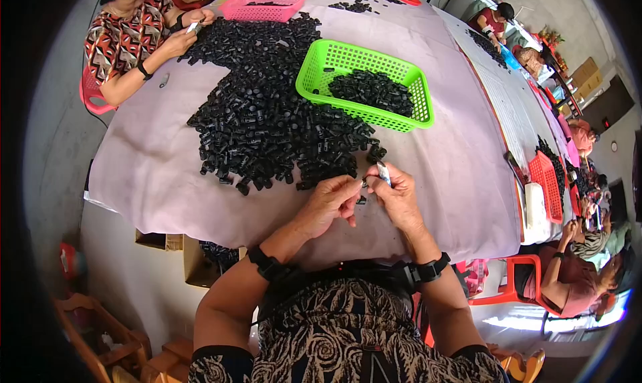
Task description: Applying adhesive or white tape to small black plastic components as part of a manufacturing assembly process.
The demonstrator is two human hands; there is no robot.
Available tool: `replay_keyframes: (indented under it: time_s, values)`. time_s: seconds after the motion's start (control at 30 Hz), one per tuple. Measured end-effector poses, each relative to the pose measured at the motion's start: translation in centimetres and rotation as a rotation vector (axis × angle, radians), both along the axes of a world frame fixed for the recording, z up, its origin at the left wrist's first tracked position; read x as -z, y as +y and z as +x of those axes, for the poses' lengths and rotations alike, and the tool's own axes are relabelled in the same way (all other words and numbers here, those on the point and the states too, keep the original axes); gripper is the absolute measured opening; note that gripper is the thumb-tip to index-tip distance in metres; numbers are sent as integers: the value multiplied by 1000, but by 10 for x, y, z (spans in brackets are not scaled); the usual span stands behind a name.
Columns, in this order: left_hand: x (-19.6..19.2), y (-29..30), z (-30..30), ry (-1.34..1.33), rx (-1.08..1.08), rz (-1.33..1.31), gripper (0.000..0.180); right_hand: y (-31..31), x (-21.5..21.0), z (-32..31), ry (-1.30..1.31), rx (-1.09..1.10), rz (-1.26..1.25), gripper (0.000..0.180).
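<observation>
Both my hands meet close together at the near edge of a big heap of small black plastic parts [257,119]. Thumb and fingers of my left hand [329,202] pinch one small black part [365,182]. My right hand [401,199] is closed round a slim whitish tool [383,173], its tip sticking up past the fingers; its exact kind is unclear. The right thumb is up against the pinched part. Just below, a single black part [362,200] lies between the hands. Beyond them a green perforated basket [364,113] holds more such parts.
A pale pinkish cloth [147,176] covers the table. A pink basket [264,12] stands at the far side. At the far left, a person [137,45] works with a small white-ended tool. Other people sit along another table on the right, by a red basket [545,186].
</observation>
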State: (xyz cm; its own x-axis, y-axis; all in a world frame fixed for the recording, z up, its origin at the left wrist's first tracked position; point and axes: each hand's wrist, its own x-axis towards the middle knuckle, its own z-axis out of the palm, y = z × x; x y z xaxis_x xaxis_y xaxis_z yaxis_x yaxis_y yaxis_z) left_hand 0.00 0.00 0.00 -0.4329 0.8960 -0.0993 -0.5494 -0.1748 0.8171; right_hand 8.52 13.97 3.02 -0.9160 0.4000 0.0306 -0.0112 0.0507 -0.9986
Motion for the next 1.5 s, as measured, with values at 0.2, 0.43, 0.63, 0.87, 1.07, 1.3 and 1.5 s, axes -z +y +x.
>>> replay_keyframes:
  time_s: [0.2,0.43,0.63,0.87,1.07,1.3,1.5]
  values:
    - [2,-1,0,-32,13,28,22,19,-18,-13,-40,113,82,7]
    - [2,0,0,-10,5,14,22,47,-34,-29,45,174,97,6]
    - [4,2,-1,-26,-2,24,20,84,-58,-61,96,245,334,12]
    - [3,2,-1,-36,-13,21,19,69,-37,-46,35,206,285,12]
    - [3,2,-1,-30,4,17,20,77,22,-27,-76,209,504,8]
    - [3,1,-1,-22,-6,4,20,75,18,-29,-87,74,743,17]
    - [3,1,-1,-32,1,24,20,73,22,-29,-110,85,774,18]
